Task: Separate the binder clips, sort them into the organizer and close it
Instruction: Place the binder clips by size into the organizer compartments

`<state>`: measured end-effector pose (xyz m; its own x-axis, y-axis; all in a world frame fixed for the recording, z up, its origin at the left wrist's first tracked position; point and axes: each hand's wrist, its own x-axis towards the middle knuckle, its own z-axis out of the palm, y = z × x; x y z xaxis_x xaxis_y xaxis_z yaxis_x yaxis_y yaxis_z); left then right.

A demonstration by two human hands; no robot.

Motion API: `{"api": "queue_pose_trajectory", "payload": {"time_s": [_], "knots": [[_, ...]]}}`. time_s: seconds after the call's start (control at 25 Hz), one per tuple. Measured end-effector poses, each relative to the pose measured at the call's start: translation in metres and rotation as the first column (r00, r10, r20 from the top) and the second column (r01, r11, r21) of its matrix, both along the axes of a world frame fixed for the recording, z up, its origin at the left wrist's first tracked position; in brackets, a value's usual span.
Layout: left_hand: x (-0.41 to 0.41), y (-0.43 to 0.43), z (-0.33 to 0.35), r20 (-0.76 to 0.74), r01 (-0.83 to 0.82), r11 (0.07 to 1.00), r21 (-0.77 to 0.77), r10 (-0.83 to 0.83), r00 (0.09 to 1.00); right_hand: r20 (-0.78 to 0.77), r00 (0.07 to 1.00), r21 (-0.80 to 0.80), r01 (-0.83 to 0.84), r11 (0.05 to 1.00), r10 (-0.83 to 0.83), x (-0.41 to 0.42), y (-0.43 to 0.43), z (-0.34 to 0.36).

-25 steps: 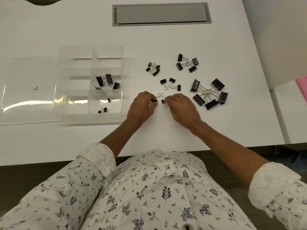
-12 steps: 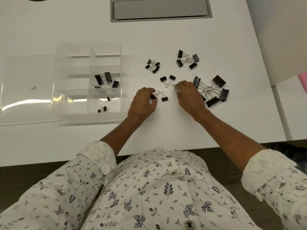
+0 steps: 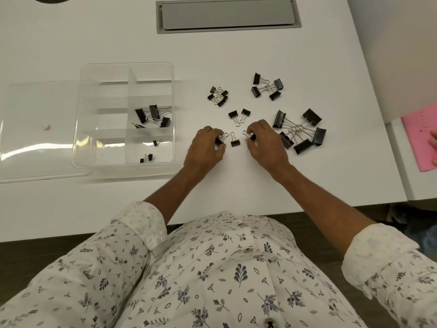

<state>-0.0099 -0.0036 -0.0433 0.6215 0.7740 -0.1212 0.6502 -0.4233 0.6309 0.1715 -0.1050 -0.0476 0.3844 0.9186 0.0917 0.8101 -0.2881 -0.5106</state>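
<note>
My left hand (image 3: 206,149) pinches a small black binder clip (image 3: 219,140) on the white table. My right hand (image 3: 264,144) pinches another small clip (image 3: 251,137). One loose small clip (image 3: 234,141) lies between them, and two more (image 3: 238,114) lie just beyond. A cluster of large linked clips (image 3: 298,130) sits right of my right hand. A medium cluster (image 3: 267,89) and a small cluster (image 3: 218,95) lie farther back. The clear organizer (image 3: 125,67) stands open at left, with clips (image 3: 152,116) in its right-hand compartments.
The organizer's clear lid (image 3: 35,131) lies flat to its left. A grey cable hatch (image 3: 228,15) is set into the table at the back. A pink sheet (image 3: 421,138) lies on a side surface at far right, with another person's fingers at its edge.
My right hand left the clip pair in front of me, reached toward the clips farther back, and came back holding a small clip. My left hand kept its clip.
</note>
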Motion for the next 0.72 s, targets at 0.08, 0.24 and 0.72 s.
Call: {"api": "queue_pose_trajectory", "payload": {"time_s": [0.08,0.24,0.72], "knots": [[-0.002,0.000,0.002,0.033,-0.053,0.998,-0.039,0.054,0.998,-0.077,0.997,0.091,0.026,0.996,-0.019,-0.009,0.001,0.003],[-0.003,-0.002,0.012,0.108,-0.213,0.962,-0.173,0.234,0.966,-0.083,0.997,0.068,0.006,0.998,0.000,-0.036,0.011,-0.004],[-0.013,0.004,0.020,0.244,-0.316,0.737,-0.597,0.543,0.804,-0.871,0.272,-0.251,0.469,0.847,-0.409,-0.047,0.029,0.025]]}}
